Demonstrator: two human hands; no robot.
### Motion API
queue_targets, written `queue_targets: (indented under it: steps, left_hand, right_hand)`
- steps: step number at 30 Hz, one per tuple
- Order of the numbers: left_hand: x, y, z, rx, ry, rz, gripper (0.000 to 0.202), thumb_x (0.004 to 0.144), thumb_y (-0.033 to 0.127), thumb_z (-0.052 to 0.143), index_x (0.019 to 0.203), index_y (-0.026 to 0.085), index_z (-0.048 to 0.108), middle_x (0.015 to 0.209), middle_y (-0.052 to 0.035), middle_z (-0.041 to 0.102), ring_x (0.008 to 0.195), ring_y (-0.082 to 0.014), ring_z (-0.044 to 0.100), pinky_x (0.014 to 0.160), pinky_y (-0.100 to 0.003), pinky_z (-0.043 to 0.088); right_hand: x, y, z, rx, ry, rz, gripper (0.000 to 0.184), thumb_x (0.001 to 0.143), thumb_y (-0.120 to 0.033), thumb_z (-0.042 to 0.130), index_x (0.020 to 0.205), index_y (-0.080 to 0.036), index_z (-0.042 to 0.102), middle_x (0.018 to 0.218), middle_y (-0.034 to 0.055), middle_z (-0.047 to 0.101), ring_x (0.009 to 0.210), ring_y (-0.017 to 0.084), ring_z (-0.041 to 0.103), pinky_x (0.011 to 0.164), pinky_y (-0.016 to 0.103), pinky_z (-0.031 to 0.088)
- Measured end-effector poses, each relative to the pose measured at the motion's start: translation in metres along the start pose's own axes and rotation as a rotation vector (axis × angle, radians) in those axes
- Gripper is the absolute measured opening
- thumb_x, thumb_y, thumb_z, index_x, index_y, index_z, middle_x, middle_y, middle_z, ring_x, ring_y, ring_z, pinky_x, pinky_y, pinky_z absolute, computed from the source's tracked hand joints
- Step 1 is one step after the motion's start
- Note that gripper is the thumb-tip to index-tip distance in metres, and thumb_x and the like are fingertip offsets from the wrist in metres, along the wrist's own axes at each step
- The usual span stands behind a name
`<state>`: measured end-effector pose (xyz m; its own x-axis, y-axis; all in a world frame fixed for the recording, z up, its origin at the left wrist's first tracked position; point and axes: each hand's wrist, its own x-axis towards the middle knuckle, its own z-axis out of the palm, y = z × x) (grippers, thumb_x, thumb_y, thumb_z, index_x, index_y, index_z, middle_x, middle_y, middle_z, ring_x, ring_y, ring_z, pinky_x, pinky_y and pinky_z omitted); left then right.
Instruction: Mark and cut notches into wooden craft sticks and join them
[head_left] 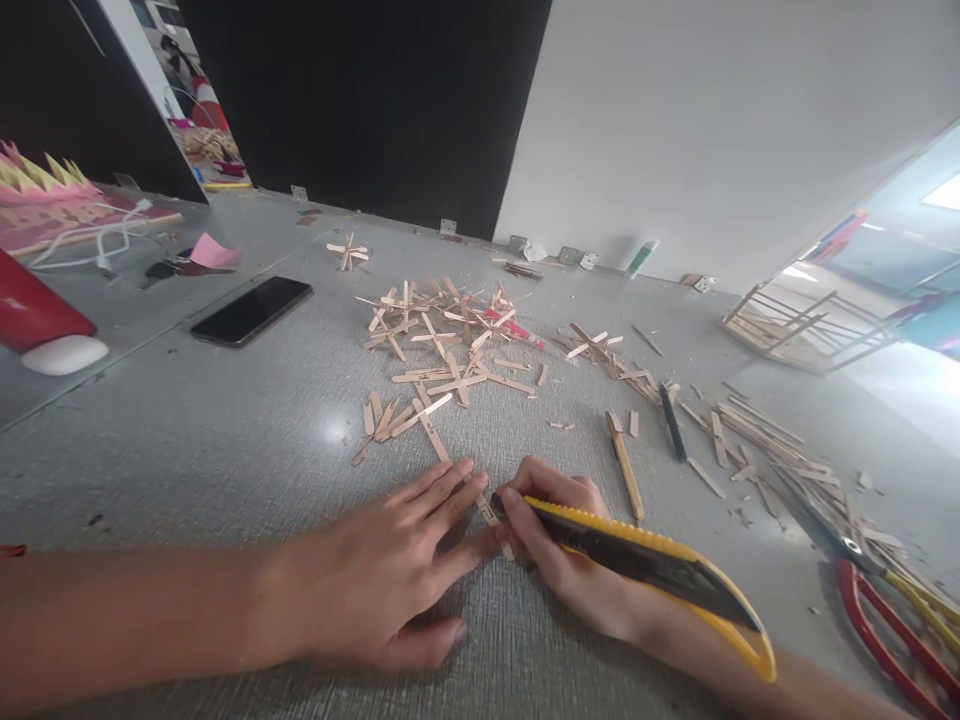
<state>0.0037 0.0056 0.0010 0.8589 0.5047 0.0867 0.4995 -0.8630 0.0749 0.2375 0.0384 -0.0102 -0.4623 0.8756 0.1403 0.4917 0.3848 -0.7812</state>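
Left hand point(390, 590) on stick point(435, 440), cutter point(645, 560) in right hand point(577, 595)

Both hands are bare; the left hand point(390, 585) is broad across the back, with long, slender fingers point(439, 490) and creased knuckles; its nails are cut short, the thumbnail point(454, 631) plain and pale; behind the wrist, the left forearm point(150, 620) is uncovered skin as far as the frame's edge, smooth and even in girth; the right hand point(574, 590) shows less of itself, its fingers slim, its nails likewise short and plain; behind that wrist, the right forearm point(817, 700) is also bare, with only a narrow strip of it in view.
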Motion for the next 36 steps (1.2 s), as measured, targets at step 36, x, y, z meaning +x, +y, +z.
queue_targets:
  steps: [36]
  left_hand:
    - [-0.015,0.031,-0.004,0.095,0.169,-0.176,0.055,0.097,0.041,0.062,0.143,0.012,0.059,0.139,-0.0241,0.064,0.122,-0.0416,0.062,0.097,-0.054,0.053]
  right_hand:
    - [-0.008,0.001,-0.016,0.283,-0.021,0.117,0.037,0.103,-0.050,0.054,0.093,-0.018,0.068,0.055,-0.0005,0.064,0.050,0.013,0.059,0.050,0.025,0.047]
